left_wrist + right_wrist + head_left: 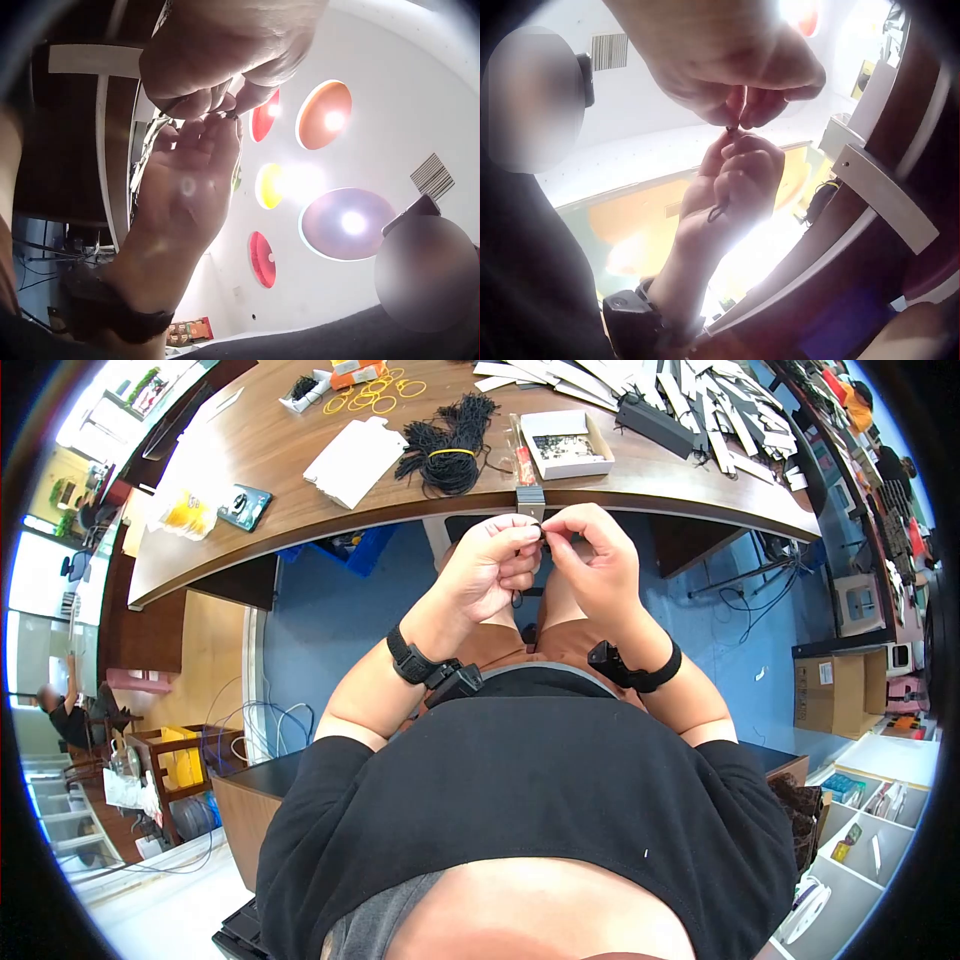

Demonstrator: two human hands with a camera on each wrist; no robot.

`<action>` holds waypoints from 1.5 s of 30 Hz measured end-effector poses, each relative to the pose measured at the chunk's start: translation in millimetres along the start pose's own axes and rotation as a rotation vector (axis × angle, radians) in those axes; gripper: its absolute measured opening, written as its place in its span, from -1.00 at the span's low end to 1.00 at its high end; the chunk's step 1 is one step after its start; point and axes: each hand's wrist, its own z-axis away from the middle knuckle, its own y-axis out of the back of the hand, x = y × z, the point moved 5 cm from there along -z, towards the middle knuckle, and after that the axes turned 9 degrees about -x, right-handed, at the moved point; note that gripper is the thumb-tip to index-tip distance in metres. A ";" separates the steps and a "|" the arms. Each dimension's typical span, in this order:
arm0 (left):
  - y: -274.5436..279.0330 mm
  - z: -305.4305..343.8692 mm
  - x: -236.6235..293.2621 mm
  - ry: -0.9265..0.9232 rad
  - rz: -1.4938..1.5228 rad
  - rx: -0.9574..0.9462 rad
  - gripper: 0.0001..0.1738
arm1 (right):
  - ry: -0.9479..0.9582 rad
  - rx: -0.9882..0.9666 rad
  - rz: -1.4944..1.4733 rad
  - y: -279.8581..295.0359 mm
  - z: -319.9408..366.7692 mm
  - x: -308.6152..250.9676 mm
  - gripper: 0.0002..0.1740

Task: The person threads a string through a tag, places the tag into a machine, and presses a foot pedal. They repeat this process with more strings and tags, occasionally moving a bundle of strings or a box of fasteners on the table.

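Note:
Just below the desk edge [400, 515], both hands meet in front of my chest. My left hand [528, 543] pinches a thin black cord [543, 535] at its fingertips, and a short loop of cord [517, 600] hangs under its palm. My right hand [560, 536] pinches the same cord from the other side, thumb and forefinger together. The right wrist view shows the right hand [739, 112] pinching above the left hand [735, 176], with the cord loop [715, 214] dangling. In the left wrist view, the left hand [225, 105] meets the fingertips of the right hand [217, 131].
On the brown desk lie a bundle of black cords [447, 452] tied with a yellow band, a shallow white box [565, 443], yellow rubber bands [375, 392], white cards [355, 460], a phone [243, 506] and a pile of strips [700, 400]. A cardboard box [835, 695] stands on the floor.

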 end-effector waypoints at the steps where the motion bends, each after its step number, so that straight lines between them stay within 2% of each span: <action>1: -1.5 0.2 0.4 -0.002 0.002 0.005 -0.90 | 0.033 0.002 0.050 1.0 0.2 -2.4 -0.86; 4: -0.6 1.2 2.7 -0.042 -0.032 0.046 -0.90 | 0.055 0.054 0.078 2.0 1.2 -5.3 -0.84; 7: 0.5 3.5 5.3 -0.063 -0.083 0.114 -0.88 | -0.014 0.044 -0.008 1.0 2.3 -4.5 -0.84; 13: 5.5 4.1 5.6 -0.120 -0.224 0.173 -0.86 | 0.173 0.106 0.282 5.0 1.3 -3.3 -0.89; 16: 1.9 7.4 12.1 -0.156 -0.380 0.211 -0.89 | -0.008 0.048 0.065 5.8 -0.2 3.3 -0.90; 19: -0.5 6.4 14.5 -0.295 -0.609 0.218 -0.86 | -0.044 0.050 -0.027 5.1 0.8 0.8 -0.92; 22: -7.2 6.9 13.9 -0.304 -0.733 0.218 -0.85 | -0.007 0.085 -0.013 7.1 2.2 0.4 -0.92; 25: -11.0 7.4 12.4 -0.293 -0.699 0.214 -0.84 | -0.054 0.052 -0.041 8.9 4.3 4.6 -0.93; 28: -9.3 8.1 11.0 -0.248 -0.709 0.205 -0.84 | -0.267 0.024 -0.450 7.5 10.5 20.4 -0.93; 34: -9.7 6.0 11.5 -0.304 -0.747 0.201 -0.84 | -0.362 0.019 -0.792 5.8 16.0 38.1 -0.91; 40: -8.9 4.3 10.5 -0.264 -0.653 0.231 -0.86 | -0.477 -0.031 -1.280 -6.0 19.2 52.1 -0.93; 43: -7.3 3.4 8.6 -0.229 -0.583 0.236 -0.88 | -0.470 -0.080 -1.380 -9.2 17.6 49.2 -0.91; 45: -4.2 1.3 9.4 -0.203 -0.582 0.219 -0.89 | -0.397 0.006 -1.118 0.4 13.7 50.5 -0.90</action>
